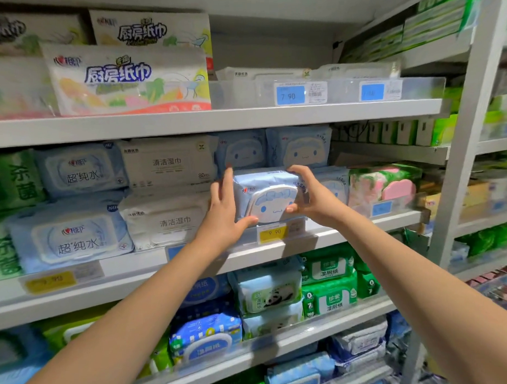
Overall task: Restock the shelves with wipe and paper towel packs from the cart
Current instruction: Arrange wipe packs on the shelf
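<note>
Wipe pack (268, 195) dead centre of frame, clamped end to end: left hand (224, 210) thumb underneath, right hand (315, 198) fingers curled over top, just above yellow price tag (274, 232)

Bright even overhead light, soft shadows under shelves (215, 121); wide-angle bending, blur at edges; centre sharp

The left hand (224, 205) and right hand (314, 199) grip a light-blue wipe pack (268, 195) from either side, lid facing the camera, at the front edge of the middle shelf (134, 269). A yellow price tag (274, 232) sits directly below the pack; matching blue packs (299, 150) stand behind it.
</note>
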